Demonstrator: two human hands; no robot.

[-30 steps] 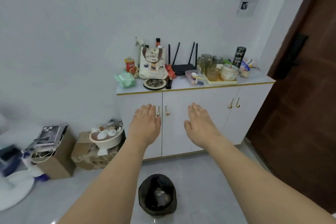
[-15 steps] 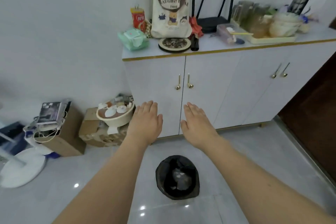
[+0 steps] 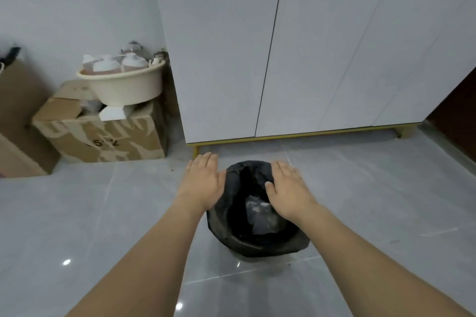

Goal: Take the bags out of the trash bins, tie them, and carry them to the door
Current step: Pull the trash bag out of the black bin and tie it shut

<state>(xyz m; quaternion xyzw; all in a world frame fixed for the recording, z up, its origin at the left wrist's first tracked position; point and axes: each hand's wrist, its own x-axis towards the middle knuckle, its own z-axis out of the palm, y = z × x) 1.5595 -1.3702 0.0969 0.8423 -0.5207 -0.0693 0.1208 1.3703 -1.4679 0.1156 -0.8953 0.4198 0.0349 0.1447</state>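
Both bare forearms reach forward and down toward the trash bin (image 3: 255, 213). The left hand (image 3: 202, 181) hovers palm down at its left rim, fingers straight and together. The right hand (image 3: 288, 189) spreads flat over its right rim, thumb over the opening.

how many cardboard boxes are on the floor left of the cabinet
2. One cardboard box stands beside the white cabinet, bearing a cream basin. A second box stands at the left edge, cut off by the frame; more may lie beyond.
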